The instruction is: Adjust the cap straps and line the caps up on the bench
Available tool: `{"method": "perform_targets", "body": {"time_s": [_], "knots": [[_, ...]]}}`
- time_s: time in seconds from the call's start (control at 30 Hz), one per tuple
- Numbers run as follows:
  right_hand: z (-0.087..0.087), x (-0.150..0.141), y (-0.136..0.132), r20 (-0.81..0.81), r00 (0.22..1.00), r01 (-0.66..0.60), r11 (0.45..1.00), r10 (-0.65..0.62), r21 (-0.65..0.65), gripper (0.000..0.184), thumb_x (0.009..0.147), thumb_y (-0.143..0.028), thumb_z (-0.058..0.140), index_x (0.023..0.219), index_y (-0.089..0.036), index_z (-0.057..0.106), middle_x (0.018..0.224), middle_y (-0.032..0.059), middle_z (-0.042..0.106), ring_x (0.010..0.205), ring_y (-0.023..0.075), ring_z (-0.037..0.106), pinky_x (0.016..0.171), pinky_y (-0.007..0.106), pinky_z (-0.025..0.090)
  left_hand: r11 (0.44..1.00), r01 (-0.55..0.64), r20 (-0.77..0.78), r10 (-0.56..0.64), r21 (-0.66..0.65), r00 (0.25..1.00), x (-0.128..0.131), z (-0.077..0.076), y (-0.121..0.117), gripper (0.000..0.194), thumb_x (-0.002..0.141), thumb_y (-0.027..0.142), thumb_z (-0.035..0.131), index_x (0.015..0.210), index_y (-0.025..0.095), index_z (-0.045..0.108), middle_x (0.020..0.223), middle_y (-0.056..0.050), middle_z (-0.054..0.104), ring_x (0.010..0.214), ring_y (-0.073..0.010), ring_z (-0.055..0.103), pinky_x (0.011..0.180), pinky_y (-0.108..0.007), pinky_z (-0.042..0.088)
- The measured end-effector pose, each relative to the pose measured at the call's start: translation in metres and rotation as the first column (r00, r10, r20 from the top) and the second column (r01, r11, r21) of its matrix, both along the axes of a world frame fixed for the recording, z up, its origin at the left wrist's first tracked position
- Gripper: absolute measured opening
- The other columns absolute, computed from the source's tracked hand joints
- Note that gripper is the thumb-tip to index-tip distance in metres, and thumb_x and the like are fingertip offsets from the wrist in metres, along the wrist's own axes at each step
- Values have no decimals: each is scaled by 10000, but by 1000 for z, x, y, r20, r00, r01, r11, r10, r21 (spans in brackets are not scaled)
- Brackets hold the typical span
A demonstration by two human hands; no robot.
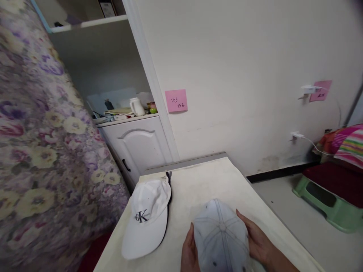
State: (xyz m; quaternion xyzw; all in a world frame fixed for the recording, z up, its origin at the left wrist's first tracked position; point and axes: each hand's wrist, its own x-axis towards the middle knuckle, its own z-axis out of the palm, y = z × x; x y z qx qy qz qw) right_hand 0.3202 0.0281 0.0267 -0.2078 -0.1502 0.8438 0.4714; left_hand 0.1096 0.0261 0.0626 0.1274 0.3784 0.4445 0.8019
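Pale blue, dark-stitched fabric cap, gripped at opposite sides by the left hand and right hand, apparently for even support, over the cream tabletop's near edge.

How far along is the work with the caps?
The white cap looks done, lying on the table. The pale blue cap is being handled between the left hand and right hand. Apparently left: setting it down, since neither hand has let go.
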Motion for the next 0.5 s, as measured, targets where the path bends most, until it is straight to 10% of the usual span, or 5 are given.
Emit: {"method": "perform_targets", "body": {"time_s": [0.5], "knots": [[18, -22, -17, 50, 985, 156, 971, -167, 181, 751, 645, -664, 751, 1199, -157, 723, 1057, 163, 796, 1128, 412, 662, 989, 570, 491, 982, -140, -166, 160, 124, 973, -21, -14, 6, 79, 623, 186, 849, 662, 226, 793, 867, -59, 838, 1409, -328, 472, 1184, -376, 374]]}}
